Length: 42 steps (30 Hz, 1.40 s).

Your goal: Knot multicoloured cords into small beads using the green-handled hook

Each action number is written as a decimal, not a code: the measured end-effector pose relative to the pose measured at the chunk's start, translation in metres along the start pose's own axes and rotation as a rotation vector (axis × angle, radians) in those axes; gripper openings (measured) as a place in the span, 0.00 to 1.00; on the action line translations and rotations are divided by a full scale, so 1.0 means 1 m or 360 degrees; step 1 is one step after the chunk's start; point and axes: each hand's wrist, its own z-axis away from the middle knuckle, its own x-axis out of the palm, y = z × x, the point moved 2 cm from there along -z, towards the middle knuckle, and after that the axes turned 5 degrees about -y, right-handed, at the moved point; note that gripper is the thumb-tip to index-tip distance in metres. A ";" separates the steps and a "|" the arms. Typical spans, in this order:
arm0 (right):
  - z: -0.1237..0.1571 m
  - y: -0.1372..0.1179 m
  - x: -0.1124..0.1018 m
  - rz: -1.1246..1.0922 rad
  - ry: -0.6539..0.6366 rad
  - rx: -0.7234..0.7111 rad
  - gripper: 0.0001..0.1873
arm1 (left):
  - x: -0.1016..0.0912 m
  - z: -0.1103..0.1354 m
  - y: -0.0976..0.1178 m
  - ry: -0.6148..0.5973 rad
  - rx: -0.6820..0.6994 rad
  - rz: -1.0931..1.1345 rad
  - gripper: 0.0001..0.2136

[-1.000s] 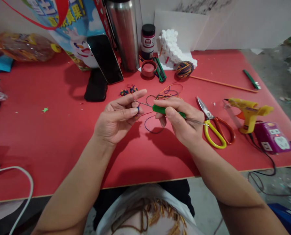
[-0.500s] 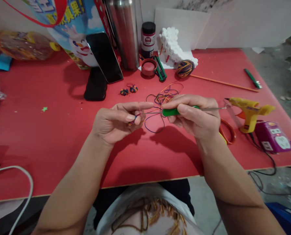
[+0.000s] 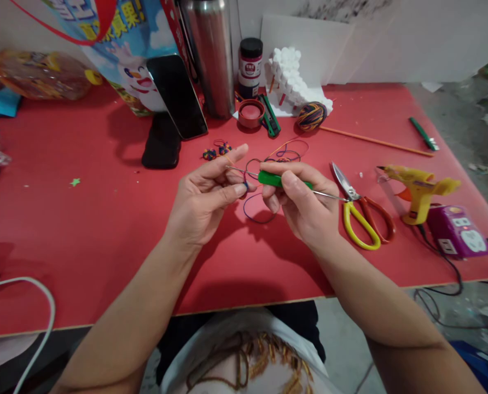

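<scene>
My right hand (image 3: pixel 305 200) grips the green handle of a crochet hook (image 3: pixel 271 178), whose thin metal shaft points left and whose other metal end sticks out to the right. My left hand (image 3: pixel 209 200) pinches a small piece of multicoloured crochet work (image 3: pixel 245 189) between thumb and fingers, much of it hidden. The hook's tip lies over the left fingers, by a strand running up to the raised index finger. Behind my hands, loose multicoloured yarn (image 3: pixel 287 155) lies tangled on the red table (image 3: pixel 104 230). Two small crocheted pieces (image 3: pixel 216 151) rest just beyond my left fingers.
Scissors (image 3: pixel 361 213), a yellow glue gun (image 3: pixel 420 189) and a purple box (image 3: pixel 459 230) lie to the right. Farther back are a yarn ball (image 3: pixel 312 116), an orange stick (image 3: pixel 377 140), a green cutter (image 3: pixel 270 116), a steel flask (image 3: pixel 211 60) and a leaning phone (image 3: pixel 177 96).
My right hand has moved left with the crochet hook, uncovering the scissors. The hook's tip now reaches over my left fingers. My left hand has turned, its index finger raised higher.
</scene>
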 end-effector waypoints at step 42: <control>-0.009 -0.006 -0.004 -0.0352 -0.0191 0.0119 0.11 | -0.003 0.001 -0.001 -0.0199 -0.0402 0.0126 0.19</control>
